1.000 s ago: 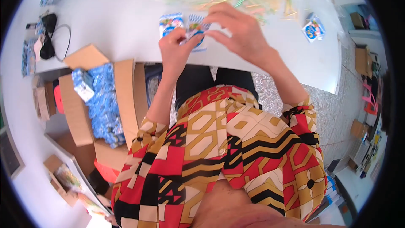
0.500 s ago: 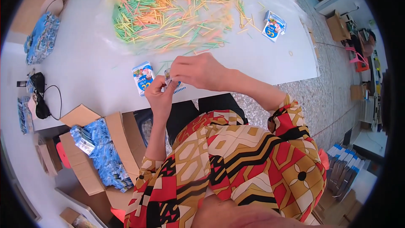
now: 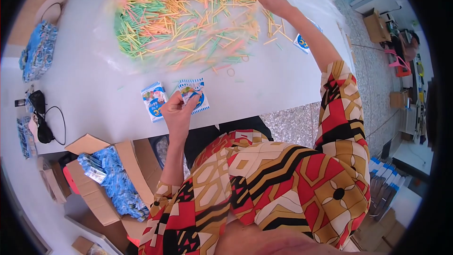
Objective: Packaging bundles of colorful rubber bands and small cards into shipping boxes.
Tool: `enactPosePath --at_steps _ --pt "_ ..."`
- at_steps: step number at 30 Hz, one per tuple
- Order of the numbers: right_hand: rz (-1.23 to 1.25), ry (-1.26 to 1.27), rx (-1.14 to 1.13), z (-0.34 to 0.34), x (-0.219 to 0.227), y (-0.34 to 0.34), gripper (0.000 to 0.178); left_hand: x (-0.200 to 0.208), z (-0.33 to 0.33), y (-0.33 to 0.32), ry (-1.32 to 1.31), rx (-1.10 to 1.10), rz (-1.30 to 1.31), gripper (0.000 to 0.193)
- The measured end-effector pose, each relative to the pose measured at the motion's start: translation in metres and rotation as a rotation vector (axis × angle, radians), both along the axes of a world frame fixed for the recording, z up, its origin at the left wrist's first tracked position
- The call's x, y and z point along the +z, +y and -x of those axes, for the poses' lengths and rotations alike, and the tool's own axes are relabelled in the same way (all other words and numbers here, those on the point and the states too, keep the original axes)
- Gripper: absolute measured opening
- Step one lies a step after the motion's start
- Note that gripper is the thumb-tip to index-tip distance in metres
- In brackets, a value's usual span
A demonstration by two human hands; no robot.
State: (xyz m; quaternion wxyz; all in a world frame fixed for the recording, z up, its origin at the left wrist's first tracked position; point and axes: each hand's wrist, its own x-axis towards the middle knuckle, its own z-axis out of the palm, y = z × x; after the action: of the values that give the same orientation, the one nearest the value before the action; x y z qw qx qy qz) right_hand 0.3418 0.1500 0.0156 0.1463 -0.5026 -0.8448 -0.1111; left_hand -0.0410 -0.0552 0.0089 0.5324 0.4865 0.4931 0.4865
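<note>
My left hand is closed in a pinch over a blue-and-white printed packet near the table's front edge. What its fingertips hold is too small to make out; they cover part of the packet. A second similar packet lies just left of that hand. My right hand is stretched to the far right end of a big pile of thin pink, yellow, orange and green sticks. Its fingers are curled together at the sticks, and whatever is between them is hidden.
The pile rests on a clear plastic sheet on the white table. Another packet is partly behind my right forearm. At lower left stands an open cardboard box full of blue packets. A black cable lies at the table's left.
My right hand has left my left hand and moved far right to the sticks. My left hand stays by the packet, which now shows more. The head view has shifted slightly.
</note>
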Motion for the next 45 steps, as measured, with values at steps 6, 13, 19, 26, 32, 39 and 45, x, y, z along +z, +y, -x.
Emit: enactPosePath --at_steps 6,13,19,26,32,39,45 --pt "0.067 -0.442 0.158 -0.015 0.001 0.031 0.032 0.009 -0.001 0.002 -0.031 -0.058 -0.003 0.006" --pt "0.098 -0.594 0.204 -0.013 0.006 0.037 0.026 0.015 0.002 0.002 -0.067 -0.087 0.014 0.009" --pt "-0.016 -0.642 0.250 -0.021 -0.004 0.042 0.029 0.016 0.001 0.003 -0.069 -0.118 0.012 0.014" --pt "-0.080 -0.676 0.165 -0.007 -0.008 0.042 0.035 0.013 0.006 -0.001 -0.072 -0.097 -0.001 0.015" --pt "-0.156 -0.510 0.238 -0.019 -0.016 0.049 0.034 0.015 0.004 -0.003 -0.070 -0.097 -0.007 0.016" --pt "-0.077 -0.020 0.141 -0.007 0.013 0.047 0.013 0.015 0.005 -0.004 -0.041 -0.083 0.006 0.017" --pt "0.180 0.663 -0.130 0.030 0.025 0.017 0.014 0.013 0.001 -0.004 -0.040 -0.082 -0.017 0.015"
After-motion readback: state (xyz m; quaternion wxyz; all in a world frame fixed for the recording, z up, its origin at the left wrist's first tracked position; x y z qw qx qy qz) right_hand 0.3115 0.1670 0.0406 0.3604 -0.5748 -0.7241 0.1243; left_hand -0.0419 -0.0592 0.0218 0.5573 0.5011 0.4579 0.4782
